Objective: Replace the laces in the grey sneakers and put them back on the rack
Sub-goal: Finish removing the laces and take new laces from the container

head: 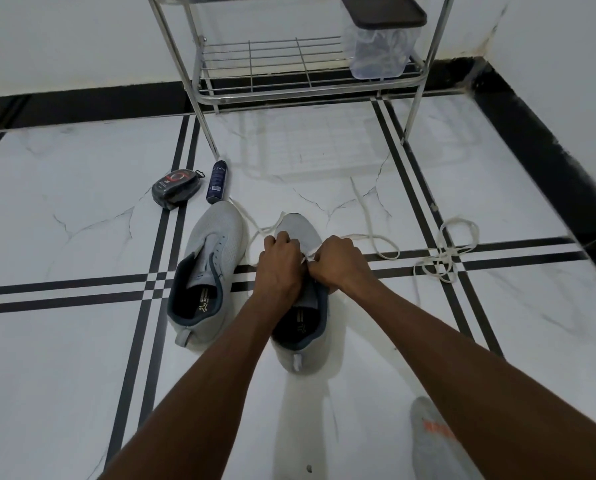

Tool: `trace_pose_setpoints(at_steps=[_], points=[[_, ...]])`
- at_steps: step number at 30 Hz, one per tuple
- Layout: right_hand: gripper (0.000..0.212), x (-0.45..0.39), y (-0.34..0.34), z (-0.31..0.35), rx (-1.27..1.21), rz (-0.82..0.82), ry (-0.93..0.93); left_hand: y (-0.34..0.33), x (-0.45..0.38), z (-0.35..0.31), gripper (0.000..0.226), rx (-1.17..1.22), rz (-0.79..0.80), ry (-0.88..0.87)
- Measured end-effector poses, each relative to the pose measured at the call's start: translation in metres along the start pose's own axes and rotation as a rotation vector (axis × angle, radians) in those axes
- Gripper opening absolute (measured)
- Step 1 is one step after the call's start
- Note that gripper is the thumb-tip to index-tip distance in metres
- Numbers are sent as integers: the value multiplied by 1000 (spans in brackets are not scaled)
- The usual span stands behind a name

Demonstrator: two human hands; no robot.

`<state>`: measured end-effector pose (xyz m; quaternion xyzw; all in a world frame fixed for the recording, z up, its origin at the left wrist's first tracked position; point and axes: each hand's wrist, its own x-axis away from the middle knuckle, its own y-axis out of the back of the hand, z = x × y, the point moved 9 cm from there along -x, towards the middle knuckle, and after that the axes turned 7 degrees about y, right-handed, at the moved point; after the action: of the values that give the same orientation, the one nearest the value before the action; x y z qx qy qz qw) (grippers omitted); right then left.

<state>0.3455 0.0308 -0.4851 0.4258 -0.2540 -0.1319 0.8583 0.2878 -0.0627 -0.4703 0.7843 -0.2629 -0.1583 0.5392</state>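
Note:
Two grey sneakers stand side by side on the tiled floor, toes pointing away from me. The left sneaker (213, 258) has no lace in its eyelets. Over the right sneaker (301, 230) both hands meet at the eyelet area. My left hand (281, 263) and my right hand (338, 263) each pinch a white lace (369, 233) that runs through the shoe and trails out to both sides. A second white lace (445, 251) lies tangled on the floor to the right. The metal rack (289, 88) stands beyond the shoes.
A clear plastic box with a dark lid (379, 39) sits on the rack's lowest shelf. A shoe-polish sponge case (176, 188) and a dark spray bottle (217, 181) lie left of the rack's leg. My foot in a grey sock (435, 441) shows at bottom right. Walls close in behind and right.

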Motion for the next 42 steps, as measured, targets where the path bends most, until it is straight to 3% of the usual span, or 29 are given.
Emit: trace_pose_setpoints(at_steps=[2,4,6,9,11,13,16,19,20,23,25,27,29,31,35,37,39,41,42], points=[[24,0,5,-5,-13,-30,-16,7,-9,17,14,192,-58,82],[28,0,10,-9,-42,-52,-19,22,-11,55,20,484,-220,364],[26,0,14,-10,-41,-52,-13,30,-4,80,18,563,-327,505],[27,1,14,-5,-69,-39,25,40,-4,55,16,425,-327,227],[28,1,14,-2,-51,-41,45,33,-7,29,26,363,-196,25],[25,1,13,1,-20,-32,51,17,-8,5,28,66,-86,-101],[22,1,10,5,8,3,62,10,-10,-8,21,-254,-80,-137],[26,5,10,4,2,9,64,14,-15,-10,16,-256,-87,-130],[28,5,12,2,-8,-4,62,23,-17,-1,15,-126,-134,-58],[29,4,19,4,-11,-30,67,54,-8,61,18,405,-412,430],[26,4,19,7,11,-36,83,62,2,77,19,425,-526,523],[23,4,18,10,36,-31,93,62,-1,53,28,335,-474,298],[21,4,16,8,39,-20,84,40,-9,21,29,156,-266,59],[23,4,13,6,29,-1,84,11,-12,5,23,-85,-77,-29],[27,6,12,-2,-5,-17,66,3,-18,-9,20,-281,-46,-117],[30,7,14,-6,-49,-41,45,37,-23,9,22,-4,-222,65],[30,7,17,-9,-63,-61,45,74,-18,63,27,375,-481,486],[28,9,17,-11,-55,-65,50,93,-8,91,32,345,-579,693],[28,10,17,-9,-37,-66,58,96,-11,89,36,258,-552,644]])
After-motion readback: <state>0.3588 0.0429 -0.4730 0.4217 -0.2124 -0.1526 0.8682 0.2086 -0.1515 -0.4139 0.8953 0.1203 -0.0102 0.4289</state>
